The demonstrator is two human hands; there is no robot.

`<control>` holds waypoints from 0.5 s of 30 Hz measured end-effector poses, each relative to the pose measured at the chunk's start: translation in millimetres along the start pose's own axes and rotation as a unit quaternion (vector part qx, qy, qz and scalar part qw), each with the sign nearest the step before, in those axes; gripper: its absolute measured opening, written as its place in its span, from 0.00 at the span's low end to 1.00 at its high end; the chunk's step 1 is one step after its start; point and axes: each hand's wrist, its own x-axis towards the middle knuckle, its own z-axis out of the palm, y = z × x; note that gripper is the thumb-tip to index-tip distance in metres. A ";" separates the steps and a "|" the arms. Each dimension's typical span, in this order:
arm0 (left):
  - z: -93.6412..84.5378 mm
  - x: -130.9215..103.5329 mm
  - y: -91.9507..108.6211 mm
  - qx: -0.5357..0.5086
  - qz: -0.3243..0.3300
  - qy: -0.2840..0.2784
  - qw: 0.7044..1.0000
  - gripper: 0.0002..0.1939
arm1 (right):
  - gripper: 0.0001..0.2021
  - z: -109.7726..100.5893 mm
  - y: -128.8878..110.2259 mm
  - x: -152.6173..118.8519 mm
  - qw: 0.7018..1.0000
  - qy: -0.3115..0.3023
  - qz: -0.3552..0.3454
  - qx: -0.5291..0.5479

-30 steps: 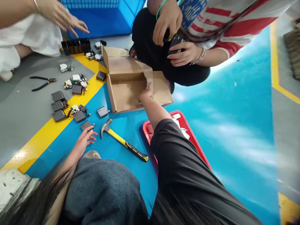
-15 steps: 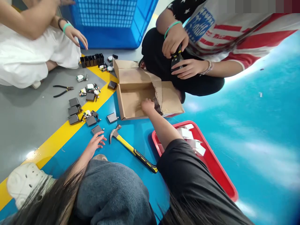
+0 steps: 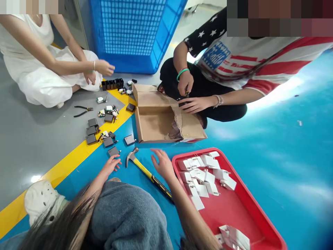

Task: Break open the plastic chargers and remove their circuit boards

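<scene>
My left hand (image 3: 112,164) is open and holds nothing, its fingers beside a dark grey box-shaped piece (image 3: 113,151) on the blue floor. Out over the floor, my right hand (image 3: 163,164) is open too, with fingers apart. It is between the claw hammer (image 3: 142,167) and the red tray (image 3: 249,211). The hammer has a yellow and black handle, partly covered by my right forearm. White adapter-like blocks (image 3: 203,189) lie in the tray. Beyond my right hand stands an open cardboard box (image 3: 149,119) with some clear plastic at its right end.
Dark cases (image 3: 91,130) and opened circuit parts (image 3: 110,110) lie along the yellow floor stripe, near pliers (image 3: 83,111). A blue crate (image 3: 125,62) stands behind. One person in white sits at left; another, right, holds a dark object in both hands.
My right hand has come out of the cardboard box and back toward me, empty. The person at left has brought an arm across; the view has shifted, showing more of the tray.
</scene>
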 end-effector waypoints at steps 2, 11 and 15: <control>0.0 -1.2 0.8 0.015 0.007 0.009 1.000 0.27 | 0.20 25.6 7.5 -47.5 0.999 -0.035 0.032 0.022; -3.2 -2.4 0.3 0.064 0.023 0.038 0.997 0.19 | 0.15 81.2 4.7 -103.4 0.977 -0.047 0.184 -0.100; -7.7 0.6 -4.0 0.108 0.052 0.051 0.991 0.13 | 0.15 78.1 1.5 -99.8 0.978 -0.055 0.160 -0.119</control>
